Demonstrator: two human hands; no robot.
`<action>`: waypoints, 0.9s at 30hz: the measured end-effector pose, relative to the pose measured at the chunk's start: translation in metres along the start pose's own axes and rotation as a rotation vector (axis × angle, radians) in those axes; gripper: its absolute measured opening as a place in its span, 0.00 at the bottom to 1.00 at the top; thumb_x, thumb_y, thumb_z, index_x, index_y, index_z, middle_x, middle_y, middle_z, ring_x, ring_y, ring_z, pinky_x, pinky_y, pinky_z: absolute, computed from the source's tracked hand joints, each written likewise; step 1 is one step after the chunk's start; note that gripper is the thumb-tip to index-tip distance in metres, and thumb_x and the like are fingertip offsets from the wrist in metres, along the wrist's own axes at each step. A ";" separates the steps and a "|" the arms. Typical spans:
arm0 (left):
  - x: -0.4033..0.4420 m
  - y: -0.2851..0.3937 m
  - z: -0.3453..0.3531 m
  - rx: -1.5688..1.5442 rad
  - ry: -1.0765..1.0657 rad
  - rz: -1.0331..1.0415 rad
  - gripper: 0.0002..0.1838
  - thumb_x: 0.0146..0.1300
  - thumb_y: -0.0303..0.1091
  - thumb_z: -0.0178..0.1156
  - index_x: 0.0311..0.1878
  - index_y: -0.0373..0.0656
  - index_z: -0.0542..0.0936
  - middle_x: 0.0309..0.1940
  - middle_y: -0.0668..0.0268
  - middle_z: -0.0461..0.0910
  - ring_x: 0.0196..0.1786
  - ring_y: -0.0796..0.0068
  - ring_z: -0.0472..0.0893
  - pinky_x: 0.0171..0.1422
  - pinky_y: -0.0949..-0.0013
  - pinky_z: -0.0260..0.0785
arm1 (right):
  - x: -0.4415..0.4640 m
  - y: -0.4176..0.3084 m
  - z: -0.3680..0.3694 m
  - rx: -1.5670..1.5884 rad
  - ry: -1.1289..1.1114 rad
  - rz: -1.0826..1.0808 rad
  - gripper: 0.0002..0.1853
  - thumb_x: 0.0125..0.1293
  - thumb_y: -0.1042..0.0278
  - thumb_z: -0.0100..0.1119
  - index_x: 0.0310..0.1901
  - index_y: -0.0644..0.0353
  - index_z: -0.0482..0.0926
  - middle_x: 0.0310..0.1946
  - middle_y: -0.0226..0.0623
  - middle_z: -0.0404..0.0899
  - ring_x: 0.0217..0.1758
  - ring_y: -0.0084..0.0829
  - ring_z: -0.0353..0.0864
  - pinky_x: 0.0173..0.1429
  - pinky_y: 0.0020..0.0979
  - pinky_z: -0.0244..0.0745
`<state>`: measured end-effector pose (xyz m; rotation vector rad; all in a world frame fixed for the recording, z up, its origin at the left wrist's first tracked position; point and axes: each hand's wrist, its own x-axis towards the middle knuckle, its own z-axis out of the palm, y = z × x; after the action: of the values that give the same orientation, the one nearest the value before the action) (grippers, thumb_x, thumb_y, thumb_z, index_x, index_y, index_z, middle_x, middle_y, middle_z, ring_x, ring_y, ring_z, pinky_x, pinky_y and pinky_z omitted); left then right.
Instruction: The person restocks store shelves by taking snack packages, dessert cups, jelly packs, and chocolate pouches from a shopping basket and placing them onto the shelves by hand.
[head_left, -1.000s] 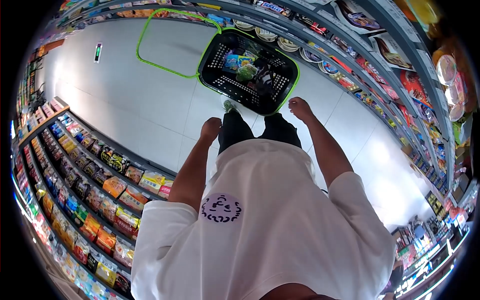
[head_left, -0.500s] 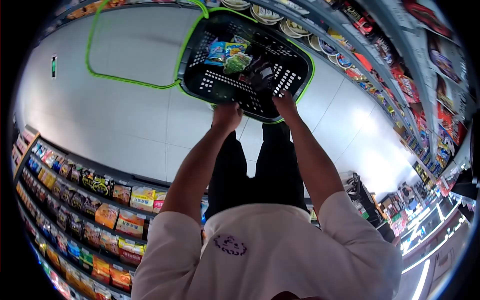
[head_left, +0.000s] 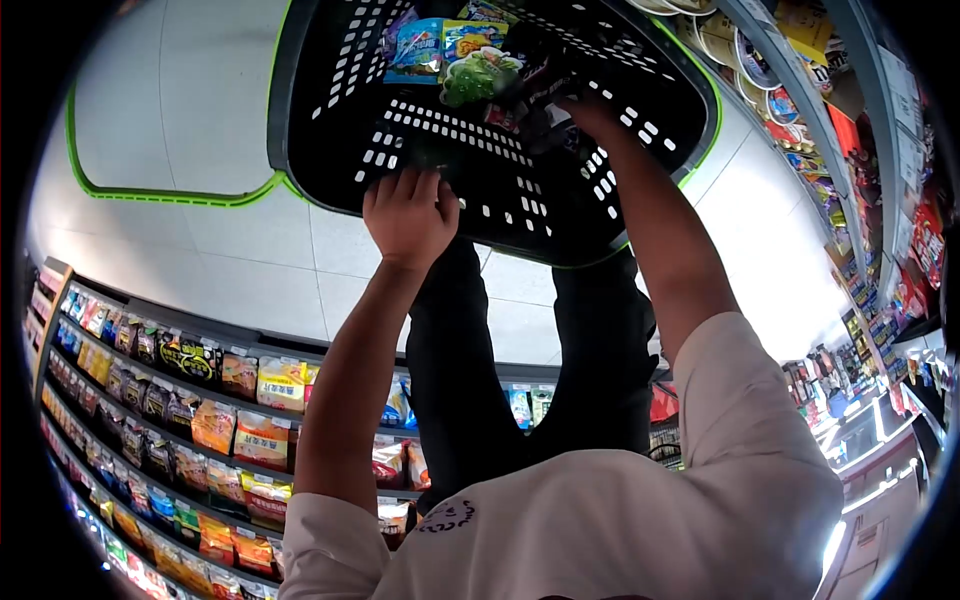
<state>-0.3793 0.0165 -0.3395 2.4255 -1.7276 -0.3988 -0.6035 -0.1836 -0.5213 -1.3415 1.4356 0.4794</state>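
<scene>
A black shopping basket [head_left: 278, 120] with green edging fills the top of the head view, close in front of my legs. My left hand [head_left: 410, 215] has its fingers curled over the near rim. Inside the basket is my right hand [head_left: 592, 115], beside a dark package [head_left: 548, 105]; its fingertips are lost in shadow, so whether it grips anything is unclear. Left of it in the basket lie a blue snack bag [head_left: 413, 52], a yellow-and-blue bag [head_left: 470, 38] and a green bag [head_left: 480, 78].
A green basket handle [head_left: 180, 198] lies folded out to the left over the pale tiled floor [head_left: 250, 245]. Shelves of packaged snacks [head_left: 215, 425] stand at the lower left. Another shelf [head_left: 868, 85] with tubs and bags runs along the right.
The basket appears nearer and larger. My right hand has moved from the near rim into the basket, towards the dark package. My left hand is still at the near rim.
</scene>
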 end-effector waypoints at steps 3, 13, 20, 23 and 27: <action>0.001 0.003 0.003 -0.010 0.054 0.046 0.06 0.48 0.33 0.57 0.31 0.49 0.77 0.28 0.71 0.78 0.31 0.68 0.76 0.40 0.64 0.66 | 0.013 0.014 0.005 -0.149 0.056 -0.008 0.41 0.52 0.33 0.58 0.63 0.51 0.70 0.55 0.47 0.76 0.58 0.42 0.76 0.59 0.37 0.71; -0.003 0.011 0.005 0.028 0.057 0.072 0.04 0.48 0.30 0.56 0.29 0.51 0.76 0.25 0.73 0.77 0.29 0.70 0.76 0.37 0.66 0.64 | 0.026 0.046 0.023 -0.665 0.024 -0.394 0.27 0.62 0.43 0.49 0.52 0.58 0.79 0.39 0.43 0.84 0.42 0.39 0.84 0.45 0.39 0.79; -0.006 0.024 -0.001 0.038 -0.027 0.017 0.01 0.48 0.31 0.57 0.25 0.49 0.77 0.21 0.70 0.78 0.25 0.66 0.77 0.30 0.63 0.66 | -0.080 -0.016 0.035 -0.619 0.091 -0.102 0.15 0.62 0.60 0.49 0.36 0.57 0.84 0.37 0.46 0.83 0.43 0.43 0.84 0.46 0.42 0.78; -0.005 0.037 -0.008 0.101 -0.285 -0.164 0.05 0.50 0.33 0.56 0.30 0.47 0.80 0.28 0.67 0.81 0.34 0.66 0.80 0.42 0.62 0.69 | -0.105 -0.012 0.038 -0.600 0.243 -0.226 0.12 0.61 0.64 0.50 0.34 0.58 0.84 0.34 0.45 0.84 0.38 0.43 0.84 0.45 0.41 0.79; 0.008 0.054 -0.010 -0.248 -0.632 -0.444 0.15 0.57 0.40 0.55 0.43 0.43 0.82 0.40 0.56 0.83 0.47 0.61 0.81 0.51 0.62 0.72 | -0.130 -0.015 0.029 -0.539 0.320 -0.346 0.15 0.63 0.59 0.53 0.26 0.61 0.81 0.23 0.47 0.80 0.28 0.45 0.82 0.37 0.41 0.78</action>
<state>-0.4225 -0.0093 -0.3165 2.6356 -1.1593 -1.4659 -0.6032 -0.1031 -0.4139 -2.1350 1.3305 0.4514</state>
